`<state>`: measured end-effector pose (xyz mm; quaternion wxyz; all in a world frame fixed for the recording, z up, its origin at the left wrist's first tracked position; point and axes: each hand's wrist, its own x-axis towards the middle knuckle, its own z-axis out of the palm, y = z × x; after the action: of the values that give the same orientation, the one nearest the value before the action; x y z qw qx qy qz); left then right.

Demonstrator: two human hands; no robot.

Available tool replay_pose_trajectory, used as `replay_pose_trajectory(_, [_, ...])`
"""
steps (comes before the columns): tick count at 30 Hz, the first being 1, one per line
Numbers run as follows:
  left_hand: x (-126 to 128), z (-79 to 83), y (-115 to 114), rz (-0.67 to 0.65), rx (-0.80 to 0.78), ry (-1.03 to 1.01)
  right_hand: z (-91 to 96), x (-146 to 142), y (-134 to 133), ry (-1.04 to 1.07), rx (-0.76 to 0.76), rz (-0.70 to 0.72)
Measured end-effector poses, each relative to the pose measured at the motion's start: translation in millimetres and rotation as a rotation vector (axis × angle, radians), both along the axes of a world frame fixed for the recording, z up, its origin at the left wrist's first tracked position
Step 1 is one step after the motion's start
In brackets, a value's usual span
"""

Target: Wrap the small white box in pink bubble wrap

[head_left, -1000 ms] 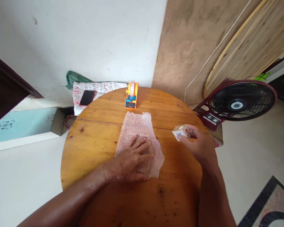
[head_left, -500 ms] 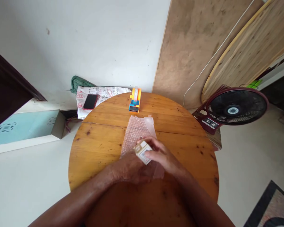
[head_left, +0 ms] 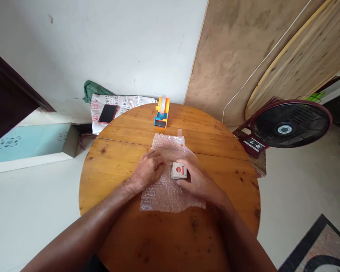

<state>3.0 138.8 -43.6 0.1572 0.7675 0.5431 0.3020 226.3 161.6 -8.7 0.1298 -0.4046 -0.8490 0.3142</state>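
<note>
A sheet of bubble wrap (head_left: 164, 194) lies in the middle of a round wooden table (head_left: 116, 177). A small white box with a red mark (head_left: 178, 170) rests on the wrap. My right hand (head_left: 197, 181) grips the box from the right side. My left hand (head_left: 147, 172) presses down on the wrap just left of the box, its fingers curled.
An orange and blue tape dispenser (head_left: 162, 113) stands at the table's far edge. A dark phone (head_left: 107, 113) lies on a printed white bag (head_left: 121, 104) behind the table. A floor fan (head_left: 289, 126) stands to the right, with wooden boards (head_left: 243, 49) leaning on the wall.
My right hand has carried the box from the table's right side over to the bubble wrap and set it down. My left hand has shifted left on the wrap.
</note>
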Motion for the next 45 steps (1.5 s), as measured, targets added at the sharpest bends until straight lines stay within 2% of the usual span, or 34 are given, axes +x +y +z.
replay_pose_trajectory(4, [-2.5,-4.2,3.4,0.002,-0.007,-0.004,-0.6,5.8,-0.4,-0.039,0.073,0.067])
replay_pose_trajectory(13, [-6.9,-5.1,7.4,0.0,-0.009,-0.023,-1.4,2.4,1.9,-0.005,-0.007,-0.011])
replay_pose_trajectory(19, [-3.9,0.8,7.4,0.008,-0.041,-0.011,-8.2,1.7,3.4,0.071,-0.019,0.03])
replay_pose_trajectory(25, [-3.9,-1.5,7.8,0.001,-0.049,-0.027,-17.8,4.8,7.4,0.167,-0.075,0.031])
replay_pose_trajectory(34, [-5.2,-4.0,7.8,-0.012,-0.037,-0.011,-11.4,2.4,9.1,0.176,-0.122,0.043])
replay_pose_trajectory(41, [-9.0,-12.1,9.4,-0.039,0.013,-0.026,-7.2,-3.2,2.6,0.057,-0.009,-0.011])
replay_pose_trajectory(45, [-10.0,-15.2,10.6,-0.057,0.032,-0.043,-6.7,-3.8,1.9,0.026,0.0,-0.018])
